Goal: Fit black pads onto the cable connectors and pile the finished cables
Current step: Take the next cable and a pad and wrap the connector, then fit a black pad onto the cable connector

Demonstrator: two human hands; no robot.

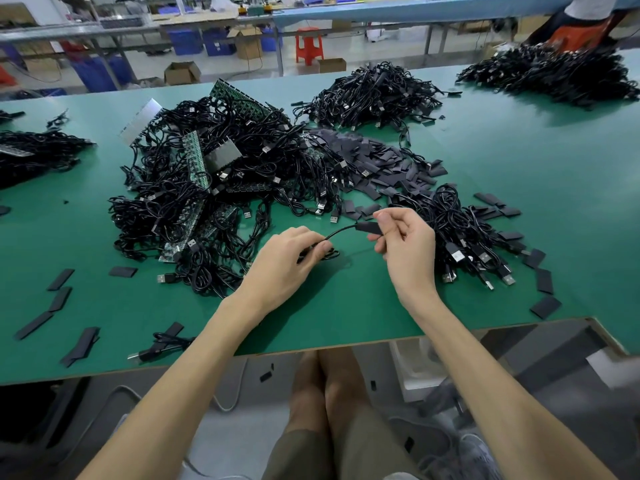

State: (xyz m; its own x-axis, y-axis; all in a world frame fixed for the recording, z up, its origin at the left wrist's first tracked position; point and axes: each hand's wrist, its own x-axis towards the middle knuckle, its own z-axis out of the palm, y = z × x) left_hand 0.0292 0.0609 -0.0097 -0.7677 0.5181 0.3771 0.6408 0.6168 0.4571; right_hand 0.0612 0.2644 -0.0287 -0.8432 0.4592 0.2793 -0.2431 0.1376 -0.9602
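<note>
A thin black cable (341, 231) runs between my two hands above the green table (346, 317). My left hand (289, 259) grips the coiled part of it low over the table. My right hand (403, 237) pinches the cable's connector end, which is covered by a black pad (369, 227), between thumb and fingers. A heap of loose black pads (374, 161) lies behind my hands. To the right of my right hand lies a pile of black cables (464, 233) with USB plugs. A large tangle of cables and green circuit boards (207, 181) lies to the left.
Single black pads (60, 279) are scattered on the left and right parts of the table. One loose cable (162, 346) lies near the front edge. More cable heaps (374, 95) sit at the back, and a person (585, 19) stands at the far right. My knees show below the table edge.
</note>
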